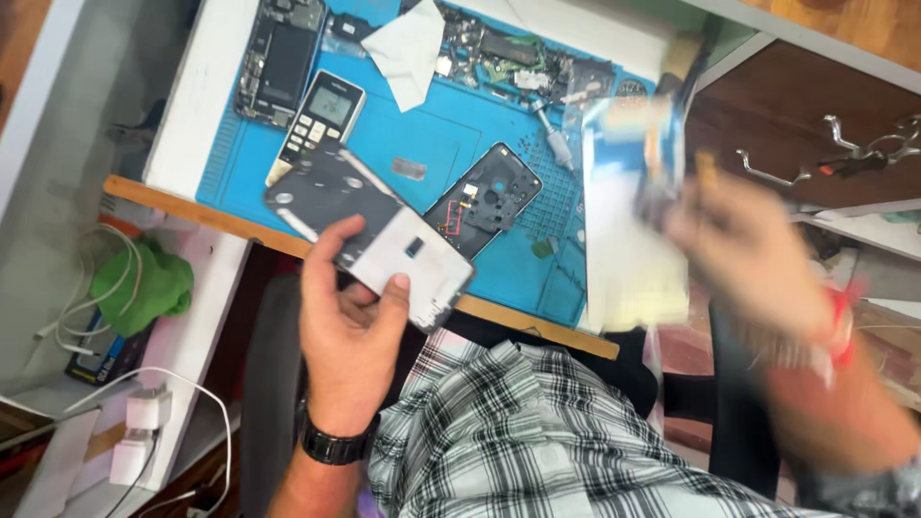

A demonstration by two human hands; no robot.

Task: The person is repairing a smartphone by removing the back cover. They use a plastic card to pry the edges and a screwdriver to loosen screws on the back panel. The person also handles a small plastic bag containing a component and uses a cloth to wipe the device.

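Observation:
My left hand [347, 321] grips a flat phone display panel [369, 225], its grey and white back side up, over the near edge of the blue work mat [422, 144]. Off to the right, my right hand [748, 254] is blurred and holds a clear plastic packet [628, 225] with a pale sheet inside. On the mat just beyond the panel lies an open black phone frame [489, 197]. A white remote control [321, 120] lies to its left.
A disassembled phone body [278, 58], a white paper piece [408, 48], circuit boards [518, 58] and a screwdriver [552, 134] lie at the mat's far side. Green cloth [144, 283], white cables and chargers [139, 427] sit left. Metal tools [854, 153] rest on a brown shelf at right.

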